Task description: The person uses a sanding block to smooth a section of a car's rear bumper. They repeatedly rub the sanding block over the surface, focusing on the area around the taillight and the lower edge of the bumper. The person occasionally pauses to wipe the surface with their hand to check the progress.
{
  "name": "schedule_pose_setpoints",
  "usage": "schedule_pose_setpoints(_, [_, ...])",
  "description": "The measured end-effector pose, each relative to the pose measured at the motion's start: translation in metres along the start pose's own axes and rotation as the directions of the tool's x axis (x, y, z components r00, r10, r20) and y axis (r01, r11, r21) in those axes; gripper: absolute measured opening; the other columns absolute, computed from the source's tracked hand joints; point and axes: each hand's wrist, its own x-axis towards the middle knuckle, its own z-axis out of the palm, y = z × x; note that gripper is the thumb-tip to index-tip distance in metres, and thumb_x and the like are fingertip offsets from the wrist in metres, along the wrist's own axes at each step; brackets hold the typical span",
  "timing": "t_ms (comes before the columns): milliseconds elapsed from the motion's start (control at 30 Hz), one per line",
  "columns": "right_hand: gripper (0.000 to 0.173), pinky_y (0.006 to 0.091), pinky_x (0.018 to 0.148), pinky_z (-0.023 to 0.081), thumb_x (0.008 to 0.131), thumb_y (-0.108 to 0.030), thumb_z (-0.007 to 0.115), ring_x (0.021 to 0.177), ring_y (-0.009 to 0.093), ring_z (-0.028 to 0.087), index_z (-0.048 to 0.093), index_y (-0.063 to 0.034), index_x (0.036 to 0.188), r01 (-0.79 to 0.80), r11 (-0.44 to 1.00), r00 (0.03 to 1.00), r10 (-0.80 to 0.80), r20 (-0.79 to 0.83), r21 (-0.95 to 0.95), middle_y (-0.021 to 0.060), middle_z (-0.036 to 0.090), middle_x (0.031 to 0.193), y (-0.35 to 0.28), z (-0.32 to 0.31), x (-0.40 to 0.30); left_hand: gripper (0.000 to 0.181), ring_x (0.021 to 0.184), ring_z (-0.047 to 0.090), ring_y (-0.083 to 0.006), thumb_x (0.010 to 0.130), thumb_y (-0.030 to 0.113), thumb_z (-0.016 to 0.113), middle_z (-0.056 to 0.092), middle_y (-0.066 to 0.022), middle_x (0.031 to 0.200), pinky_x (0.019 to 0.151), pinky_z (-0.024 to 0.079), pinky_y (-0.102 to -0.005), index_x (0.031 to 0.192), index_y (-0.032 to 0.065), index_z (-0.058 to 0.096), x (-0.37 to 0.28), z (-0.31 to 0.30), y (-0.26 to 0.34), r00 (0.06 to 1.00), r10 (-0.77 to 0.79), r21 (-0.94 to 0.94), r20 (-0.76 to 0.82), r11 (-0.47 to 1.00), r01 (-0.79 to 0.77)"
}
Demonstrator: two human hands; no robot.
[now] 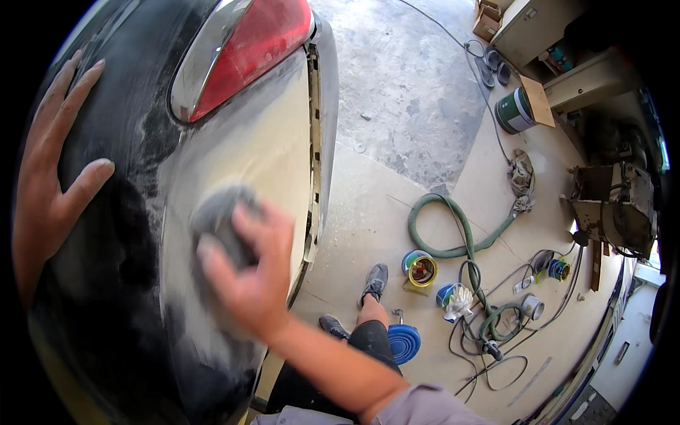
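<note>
My right hand (255,281) grips a dark rounded sanding pad (219,204), blurred by motion, against a car's body panel. Under and around the pad, pale cream filler (265,154) covers the panel and fades into grey, sanded paint. My left hand (42,196) lies with fingers spread on the dusty black bodywork (127,101), holding nothing. Above the filler sits a red and clear tail light (260,48). A narrow gap with dark slots (313,143) runs along the panel's right edge. The pad's underside is hidden.
On the floor, a green hose (414,228) loops among tangled cables. Near my feet stand an open tin (423,271), white gloves (459,304) on a blue container, and a blue round-topped stool (404,344). A green bucket (512,112) lies farther off.
</note>
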Motion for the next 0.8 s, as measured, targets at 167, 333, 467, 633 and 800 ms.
schedule_pose_setpoints(167, [0.048,0.0427,0.102,0.049,0.086,-0.027,0.082,0.117,0.032,0.062,0.068,0.0026,0.121,-0.256,0.959,0.963,0.264,-0.057,0.118,0.0193,0.064,0.119,0.07,0.006,0.127,0.099,0.152,0.032,-0.0572,0.09,0.061,0.078,0.033,-0.0433,0.162,0.124,0.026,-0.0617,0.164,0.0071,0.041,-0.001,-0.017,0.01,0.998,-0.048,0.008,0.048,0.999,0.047])
schedule_pose_setpoints(333, [0.043,0.0449,0.096,0.051,0.087,-0.028,0.081,0.113,0.035,0.064,0.07,0.0029,0.116,-0.235,0.965,0.964,0.247,-0.099,0.114,0.0218,0.066,0.125,0.081,0.001,0.135,0.087,0.158,0.034,-0.0401,0.095,0.07,0.059,0.033,-0.0191,0.173,0.127,0.031,-0.0593,0.166,0.0228,0.041,-0.005,-0.006,0.012,0.982,-0.169,0.347,0.089,0.929,0.128])
schedule_pose_setpoints(467, [0.051,0.0426,0.1,0.051,0.081,-0.026,0.088,0.117,0.032,0.064,0.069,-0.0007,0.121,0.032,0.999,0.999,-0.032,-0.008,-0.035,0.0204,0.064,0.128,0.008,0.003,0.005,0.085,0.158,0.035,-0.0411,0.096,0.066,0.061,0.034,-0.0198,0.172,0.126,0.032,-0.0594,0.166,0.0221,0.041,-0.013,-0.012,0.008,0.981,-0.153,0.333,0.121,0.937,0.105])
schedule_pose_setpoints(633, [0.046,0.044,0.096,0.051,0.085,-0.033,0.082,0.107,0.035,0.064,0.07,-0.0008,0.115,-0.216,0.976,0.972,0.219,-0.089,0.04,0.0195,0.065,0.113,0.071,-0.002,0.159,0.085,0.158,0.035,-0.0422,0.094,0.062,0.065,0.034,-0.0203,0.172,0.127,0.031,-0.0589,0.165,0.0226,0.042,-0.004,-0.01,0.014,0.988,-0.149,0.307,0.042,0.943,0.129])
schedule_pose_setpoints(800, [0.046,0.0466,0.099,0.05,0.084,-0.028,0.083,0.115,0.036,0.062,0.07,-0.0014,0.119,-0.243,0.966,0.967,0.249,-0.058,0.091,0.022,0.063,0.12,0.032,0.013,0.081,0.085,0.157,0.036,-0.0415,0.092,0.058,0.07,0.035,-0.0189,0.172,0.127,0.032,-0.0568,0.165,0.0246,0.043,-0.006,-0.009,0.017,0.985,-0.171,0.296,0.028,0.942,0.155])
